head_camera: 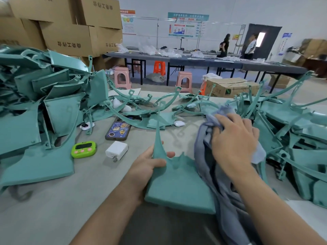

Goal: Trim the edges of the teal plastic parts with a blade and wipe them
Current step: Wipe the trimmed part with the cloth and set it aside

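Observation:
My left hand (150, 163) grips a teal plastic part (178, 184) by its left edge, thumb on top near the base of its thin upright arm. The part's flat panel tilts toward me above the table's near edge. My right hand (235, 144) clutches a grey-blue cloth (221, 188) bunched against the part's right side; the cloth hangs down over that side and hides it. No blade is visible.
Heaps of teal parts lie at the left (39, 106) and right (292, 138), with curved ones across the back. On the grey table (53, 200) sit a phone (118, 129), a white charger (116, 150) and a green timer (84, 149). Cardboard boxes, stools and two people stand beyond.

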